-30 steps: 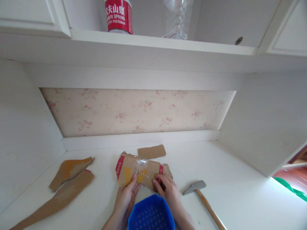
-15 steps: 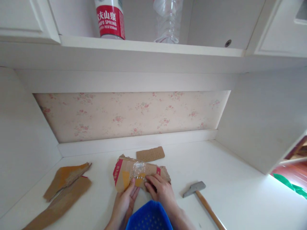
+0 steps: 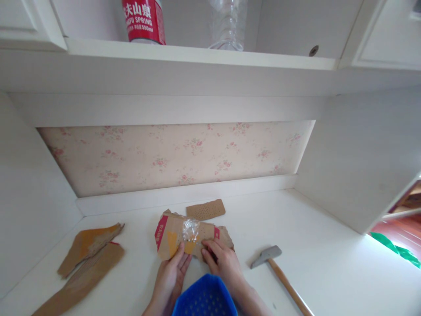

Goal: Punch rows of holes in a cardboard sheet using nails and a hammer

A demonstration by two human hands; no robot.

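Note:
A torn, flattened piece of cardboard [image 3: 176, 228] with red printed bands, yellow patches and shiny clear tape is tilted up off the counter. My left hand [image 3: 173, 270] grips its lower edge, thumb on the front and fingers behind. At the lower right of the same piece, my right hand [image 3: 222, 261] has its fingers bent and closed on the cardboard; anything small between the fingertips is hidden. Several tiny shiny dots show below the tape. Between my wrists sits a blue perforated plastic piece [image 3: 204, 298]. A hammer [image 3: 286, 281] with a wooden handle lies to the right.
Behind the held piece lies a small cardboard strip [image 3: 206, 210] full of holes. Torn cardboard scraps [image 3: 88, 263] lie at the left. Overhead, a shelf [image 3: 197, 55] carries a red-labelled bottle [image 3: 143, 19] and a clear bottle [image 3: 228, 26]. White side panels enclose the counter.
The view has tipped slightly, so the shelf and bottles sit higher. My right fingers have shifted a little on the cardboard. My left hand keeps the same grip.

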